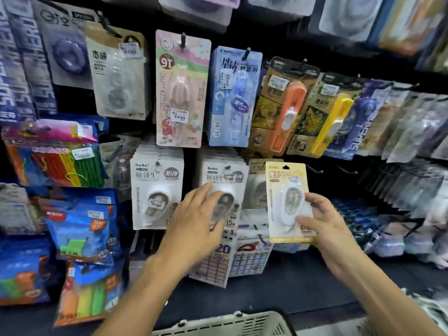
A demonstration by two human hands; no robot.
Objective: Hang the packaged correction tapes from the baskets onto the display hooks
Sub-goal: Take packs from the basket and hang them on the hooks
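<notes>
Head view, item by item, as I am watching it from my station. My right hand is gripping a yellow-carded correction tape pack, thumb lying across the lower front of the blister and the other fingers curling behind the card's right edge; the pack is standing upright, raised in front of the display. Just above and right of that hand, two bare hooks are jutting from the dark panel, apart from the pack's top edge.

My left hand is spreading flat, fingers straight, and pressing on the front of a white BoBo pack hanging at the head of a stack. Left of that hand, a second white stack is hanging beside it. Between my two hands, a beige-carded pack is showing partly behind the yellow one.

Above both hands, a pink My Melody pack, a blue pack and an orange-bodied pack are hanging in a row.

Below my forearms, the rim of a pale basket is sitting at the bottom edge; I cannot tell what it is holding.
</notes>
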